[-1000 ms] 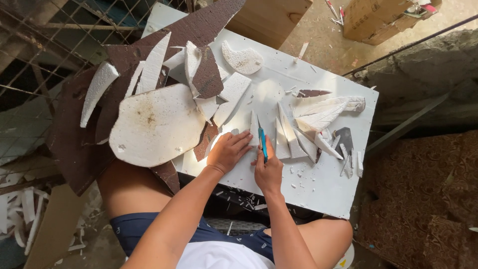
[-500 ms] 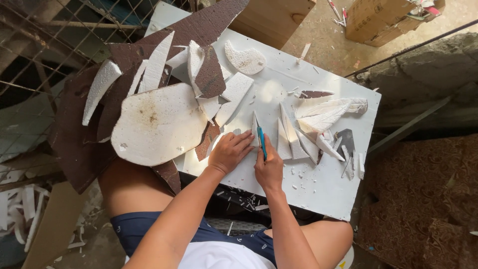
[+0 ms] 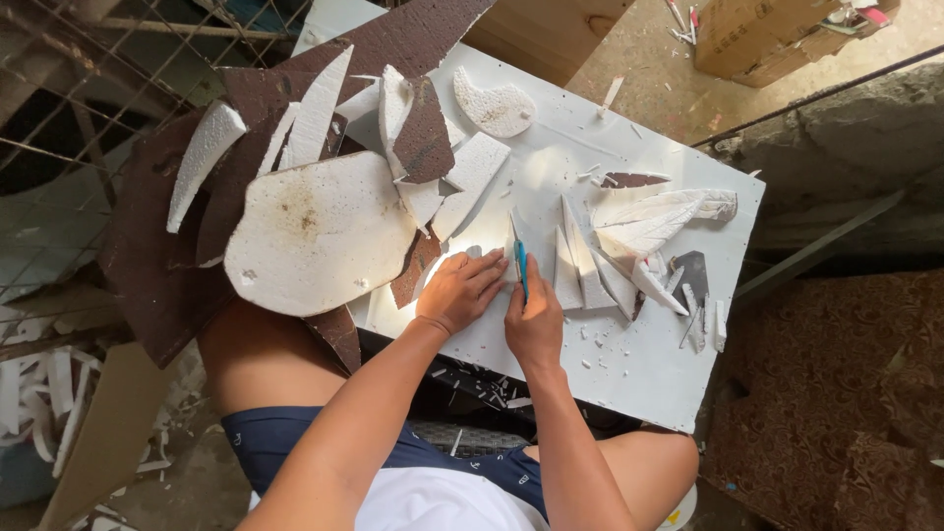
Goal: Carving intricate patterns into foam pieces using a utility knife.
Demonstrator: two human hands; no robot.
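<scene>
Mid-cut, frame centre: right hand grips knife; left hand flat, pinning foam. Next needs steady pull w/ foam pinned.

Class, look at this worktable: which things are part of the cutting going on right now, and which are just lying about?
In use:
left hand
right hand
blue-handled knife
small white foam piece

Lying about:
large rounded white foam slab
dark brown board offcuts
pointed white foam slivers
</scene>
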